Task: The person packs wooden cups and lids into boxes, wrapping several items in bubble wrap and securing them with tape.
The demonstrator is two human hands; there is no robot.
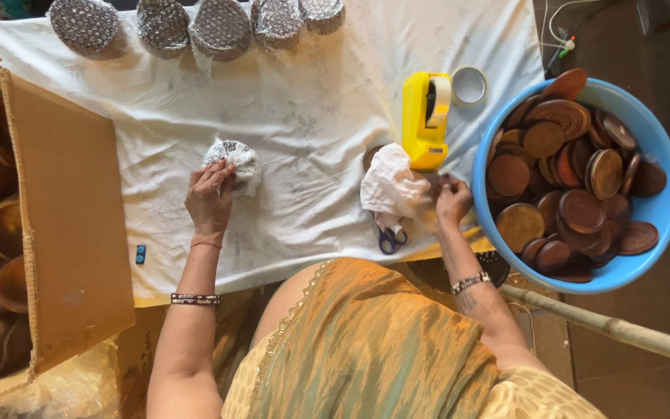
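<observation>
**Clerk:** Nearest item?

**Keeper:** The person's left hand (209,200), fingers curled down over a wrapped bundle (236,163) of bubble film. The bundle lies on the white cloth (312,116) just beyond the fingertips, touching them. It is round, with no long axis to speak of.

**Clerk:** And the right hand (451,200)?

**Keeper:** Fingers drawn together in a pinch at the edge of a crumpled white sheet (391,188). Whether anything sits inside the pinch besides the sheet cannot be told. The sheet lies to the inner side of that hand, between the two hands. Blue-handled scissors (389,237) show partly from under its near edge.

**Clerk:** Which hand stands nearer the bundle?

**Keeper:** The left, already on it. The right is well apart from it, across the sheet.

**Clerk:** Next out?

**Keeper:** A yellow tape dispenser (426,120) just beyond the sheet, a loose tape roll (469,85) beside it. To the right hand's outer side, close by, a blue tub (645,124) heaped with brown discs (560,178).

**Clerk:** Other side?

**Keeper:** A cardboard box (67,233) holding more brown discs, beyond the left hand's outer side.

**Clerk:** Farthest?

**Keeper:** A row of finished wrapped rounds (195,27) along the cloth's far edge.
</observation>
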